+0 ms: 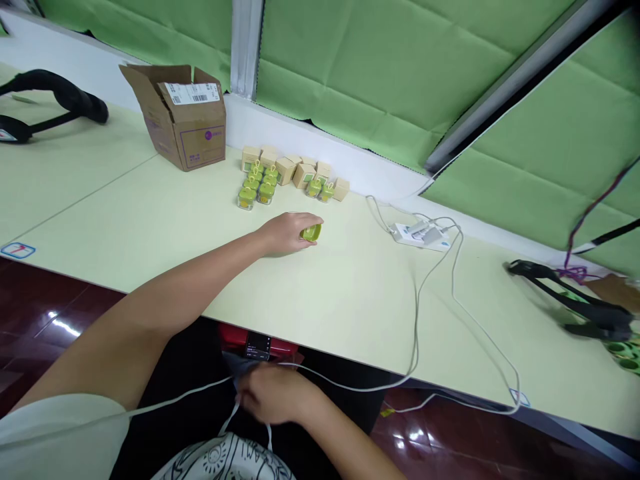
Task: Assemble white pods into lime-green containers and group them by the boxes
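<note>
My left hand reaches over the table, its fingers closed around a small green container held just above or on the tabletop. Only its squarish green face shows; the hand covers the rest. Down at my lap, my right hand is smeared by motion, with its fingers curled by a blue-grey cloth; whether it grips the cloth I cannot tell. Beyond my left hand stand several clear jars with green lids and loops. Two more green-lidded jars stand farther right, before several small cardboard boxes.
An open brown carton stands at the back left. A white power strip lies at the right, its cables hanging over the table's front edge. Black frames lie at the left and right. A phone rests on something red below the edge.
</note>
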Motion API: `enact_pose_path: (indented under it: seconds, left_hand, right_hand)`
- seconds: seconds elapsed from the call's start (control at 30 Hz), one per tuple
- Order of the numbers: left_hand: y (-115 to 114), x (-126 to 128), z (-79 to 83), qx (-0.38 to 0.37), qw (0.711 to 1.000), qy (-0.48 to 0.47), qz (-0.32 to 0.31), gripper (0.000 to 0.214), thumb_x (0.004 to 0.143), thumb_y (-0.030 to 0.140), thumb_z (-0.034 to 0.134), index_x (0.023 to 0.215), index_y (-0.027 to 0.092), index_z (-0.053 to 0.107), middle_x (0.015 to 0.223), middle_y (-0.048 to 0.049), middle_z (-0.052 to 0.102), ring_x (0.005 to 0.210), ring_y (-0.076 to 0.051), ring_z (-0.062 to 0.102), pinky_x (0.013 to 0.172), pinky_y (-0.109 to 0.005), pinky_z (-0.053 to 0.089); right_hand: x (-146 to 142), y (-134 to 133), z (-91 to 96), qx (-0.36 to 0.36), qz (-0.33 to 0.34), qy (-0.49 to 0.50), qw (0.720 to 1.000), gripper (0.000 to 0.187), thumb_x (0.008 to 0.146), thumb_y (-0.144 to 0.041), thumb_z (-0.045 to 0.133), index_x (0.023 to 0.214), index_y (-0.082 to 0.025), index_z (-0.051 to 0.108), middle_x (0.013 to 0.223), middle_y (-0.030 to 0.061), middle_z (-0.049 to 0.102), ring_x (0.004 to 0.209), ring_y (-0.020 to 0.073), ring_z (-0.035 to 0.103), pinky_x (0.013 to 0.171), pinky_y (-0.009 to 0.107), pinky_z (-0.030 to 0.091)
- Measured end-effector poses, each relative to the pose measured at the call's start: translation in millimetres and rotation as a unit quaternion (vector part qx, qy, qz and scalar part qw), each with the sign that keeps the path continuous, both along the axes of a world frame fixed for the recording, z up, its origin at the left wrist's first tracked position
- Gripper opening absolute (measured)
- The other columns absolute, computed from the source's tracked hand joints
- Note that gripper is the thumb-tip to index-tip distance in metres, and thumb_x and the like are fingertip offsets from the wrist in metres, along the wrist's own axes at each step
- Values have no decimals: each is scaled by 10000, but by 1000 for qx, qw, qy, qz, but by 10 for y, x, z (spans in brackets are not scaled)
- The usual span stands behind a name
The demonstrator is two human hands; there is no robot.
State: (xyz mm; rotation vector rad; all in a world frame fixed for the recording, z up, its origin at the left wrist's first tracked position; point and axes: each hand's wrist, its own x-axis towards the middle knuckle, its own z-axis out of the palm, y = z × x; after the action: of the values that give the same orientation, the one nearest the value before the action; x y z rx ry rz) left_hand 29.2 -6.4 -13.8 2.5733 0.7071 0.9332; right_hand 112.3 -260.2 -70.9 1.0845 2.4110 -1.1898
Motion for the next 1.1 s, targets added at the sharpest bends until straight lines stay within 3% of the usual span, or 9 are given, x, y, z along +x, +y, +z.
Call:
enact_pose_path:
  seconds: [0.1, 0.2, 0.3, 0.37, 0.4, 0.53, 0.8, 0.93, 1.1]
  left_hand:
    - [8, -4, -20, 0, 1000, -9, 5, 468, 962, 313, 752, 1418, 227, 692, 1407, -89, 765, 1287, -272, 737, 1107, -390, 583]
    - [25, -9, -25, -4, 1000, -17, 18, 494, 937, 298, 769, 1422, 246, 690, 1427, -88, 756, 1293, -274, 734, 1109, -398, 584]
    - [67, -28, -3, -3, 998, -47, 43, 511, 923, 300, 783, 1420, 230, 688, 1428, -100, 753, 1300, -281, 727, 1136, -429, 574]
    - [120, -57, 14, -4, 993, -90, 74, 508, 921, 325, 802, 1399, 195, 693, 1412, -123, 753, 1292, -286, 726, 1141, -438, 570]
    - [153, -75, 19, -7, 989, -114, 93, 505, 919, 332, 811, 1385, 176, 696, 1400, -135, 754, 1276, -285, 729, 1132, -434, 573]
    - [306, -144, -14, -26, 975, -158, 155, 492, 903, 302, 821, 1350, 141, 694, 1337, -144, 772, 1127, -251, 755, 1008, -377, 612]
    - [378, -157, -90, -11, 977, -137, 161, 467, 908, 315, 800, 1336, 153, 704, 1312, -135, 773, 1170, -264, 734, 1040, -394, 598]
    - [374, -159, -105, 1, 981, -123, 149, 492, 899, 305, 807, 1355, 147, 710, 1344, -148, 761, 1218, -277, 726, 1090, -415, 579]
    - [387, -141, -132, 30, 986, -111, 125, 499, 894, 274, 796, 1372, 155, 717, 1381, -149, 749, 1286, -291, 711, 1140, -448, 554]
  right_hand:
    - [79, 87, 872, -48, 57, 125, 989, 304, 1009, -543, 544, 899, -338, 740, 1021, -17, 846, 938, 214, 789, 832, 305, 595]
    - [395, 610, 1530, 88, -136, 233, 959, 213, 1021, -396, 548, 891, -320, 700, 896, -31, 779, 813, 188, 724, 798, 329, 583]
    - [798, 1379, 1612, 340, -408, 338, 777, 242, 971, -462, 575, 875, -258, 665, 683, -38, 604, 642, 166, 541, 679, 319, 489]
    - [1006, 1834, 1364, 424, -531, 328, 656, 273, 985, -437, 513, 879, -222, 642, 718, -17, 586, 693, 162, 525, 722, 326, 473]
    - [1075, 2006, 1191, 432, -565, 300, 635, 260, 972, -421, 517, 876, -209, 633, 756, 3, 617, 723, 165, 542, 755, 334, 481]
    - [1113, 2279, 573, 348, -481, 188, 782, 374, 940, -506, 601, 1078, -183, 729, 1054, 97, 770, 816, 197, 635, 908, 395, 537]
    - [962, 2153, 555, 285, -405, 155, 855, 345, 928, -529, 648, 1007, -212, 758, 924, 33, 783, 770, 179, 656, 861, 364, 540]
    - [1004, 2165, 549, 257, -451, 222, 825, 334, 853, -520, 736, 989, -215, 738, 941, 29, 773, 748, 173, 667, 833, 372, 568]
    - [1018, 2279, 498, 211, -531, 411, 711, 454, 791, -558, 786, 1094, -230, 703, 968, 11, 706, 819, 174, 707, 804, 367, 640]
